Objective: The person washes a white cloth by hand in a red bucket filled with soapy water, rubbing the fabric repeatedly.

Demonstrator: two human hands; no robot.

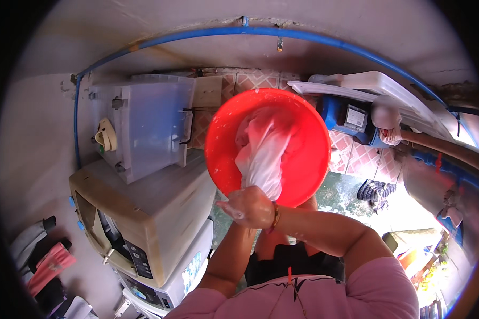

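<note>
A wet white cloth (266, 159) hangs in folds inside the round red basin (312, 149) in front of me. Its near end narrows over the basin's near rim to my hands. My right hand (250, 206), with a bracelet at the wrist and suds on the skin, is closed around this near end. It crosses over my left wrist. My left forearm (231, 250) runs up from below and ends under the right hand. The left hand itself is hidden behind the right hand and the cloth, so its fingers do not show.
To the left stand a beige-topped washing machine (143, 212) and a clear plastic bin (157, 127) with a pale clog (106, 135) on it. On the right are a blue container (332, 111), white plastic panels (378, 82) and a striped cloth (376, 192) on the wet floor.
</note>
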